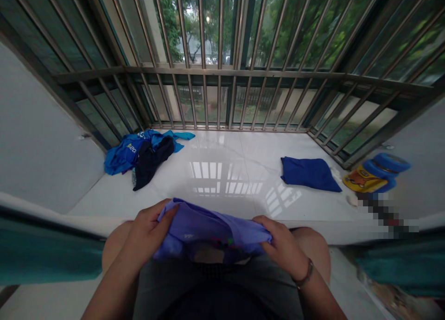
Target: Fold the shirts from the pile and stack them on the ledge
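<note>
Both my hands hold a crumpled violet-blue garment [208,232] up over my lap. My left hand [148,229] pinches its left edge, with the fingers on top of the cloth. My right hand [281,243] grips the opposite edge, and a metal bracelet [305,273] sits on that wrist. The cloth sags between my hands, and a small coloured print shows near its lower edge. Its lower part hides some of my lap.
Ahead lies a white tiled window ledge [236,157] with steel window bars [222,97] beyond it. A heap of blue and dark clothes [142,155] lies at left. A folded blue cloth [309,174] and a yellow-and-blue item [373,176] lie at right.
</note>
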Tool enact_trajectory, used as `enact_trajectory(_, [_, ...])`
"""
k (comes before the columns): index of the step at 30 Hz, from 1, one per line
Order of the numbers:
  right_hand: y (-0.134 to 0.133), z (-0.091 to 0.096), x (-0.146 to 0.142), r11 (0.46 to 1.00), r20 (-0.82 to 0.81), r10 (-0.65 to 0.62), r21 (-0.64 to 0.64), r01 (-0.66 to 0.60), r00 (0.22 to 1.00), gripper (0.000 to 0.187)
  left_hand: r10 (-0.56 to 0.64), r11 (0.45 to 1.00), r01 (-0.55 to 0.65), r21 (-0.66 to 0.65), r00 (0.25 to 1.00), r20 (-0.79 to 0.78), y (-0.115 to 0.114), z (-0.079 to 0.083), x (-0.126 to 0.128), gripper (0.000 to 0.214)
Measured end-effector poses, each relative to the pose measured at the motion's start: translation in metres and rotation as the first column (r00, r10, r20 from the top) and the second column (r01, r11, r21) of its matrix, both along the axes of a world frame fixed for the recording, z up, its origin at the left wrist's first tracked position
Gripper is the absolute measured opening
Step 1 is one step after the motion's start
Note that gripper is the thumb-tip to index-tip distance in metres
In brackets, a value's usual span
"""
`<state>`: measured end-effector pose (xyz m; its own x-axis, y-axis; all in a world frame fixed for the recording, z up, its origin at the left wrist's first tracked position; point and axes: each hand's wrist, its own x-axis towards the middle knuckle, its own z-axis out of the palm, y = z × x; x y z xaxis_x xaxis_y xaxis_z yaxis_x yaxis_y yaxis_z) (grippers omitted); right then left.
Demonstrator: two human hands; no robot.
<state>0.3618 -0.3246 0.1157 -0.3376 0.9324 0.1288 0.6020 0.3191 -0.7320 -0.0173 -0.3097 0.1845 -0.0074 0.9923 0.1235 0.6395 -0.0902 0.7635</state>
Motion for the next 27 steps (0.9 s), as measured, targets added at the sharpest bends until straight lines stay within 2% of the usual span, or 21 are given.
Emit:
enact_trajectory(3, [-0.004,0.012,0.012,0.994,-0.101,-0.054,0.086,0.062,0.993,0.021,-0.133,0.989,0.136,0.061,0.989,-0.058,-0.001,-0.003,-0.009,0.041])
enact_trajectory(5, [-0.007,0.023,0.018,0.986,-0.137,-0.116,0.1,0.13,0.984,0.031,-0.206,0.97,0.216,0.116,0.974,-0.091,-0.002,-0.004,-0.014,0.04])
enact_trajectory(7, [-0.01,0.033,0.02,0.976,-0.135,-0.192,0.077,0.204,0.972,0.042,-0.233,0.957,0.247,0.153,0.967,-0.104,-0.003,-0.004,-0.018,0.04])
enact_trajectory(11, [-0.014,0.045,0.017,0.933,-0.066,-0.348,0.075,0.352,0.935,0.047,-0.18,0.964,0.198,0.18,0.977,-0.11,-0.005,-0.013,-0.025,0.035])
enact_trajectory(16, [-0.016,0.043,0.019,0.953,-0.045,-0.291,0.072,0.293,0.956,0.042,-0.059,0.983,0.082,0.165,0.988,-0.142,-0.011,-0.03,-0.035,0.03])
enact_trajectory(21, [-0.016,0.043,0.02,0.95,-0.015,-0.312,0.024,0.312,0.95,0.042,0.134,0.981,-0.114,0.155,0.983,-0.123,-0.008,-0.026,-0.028,0.035])
enact_trajectory(23, [-0.014,0.045,0.017,0.935,0.009,-0.355,0.012,0.355,0.935,0.042,0.127,0.985,-0.112,0.133,0.986,-0.112,-0.001,-0.023,-0.022,0.039])
enact_trajectory(27, [-0.007,0.045,0.015,0.905,0.044,-0.426,0.031,0.425,0.904,0.044,0.037,0.998,-0.026,0.058,0.983,-0.182,0.013,-0.023,-0.018,0.044])
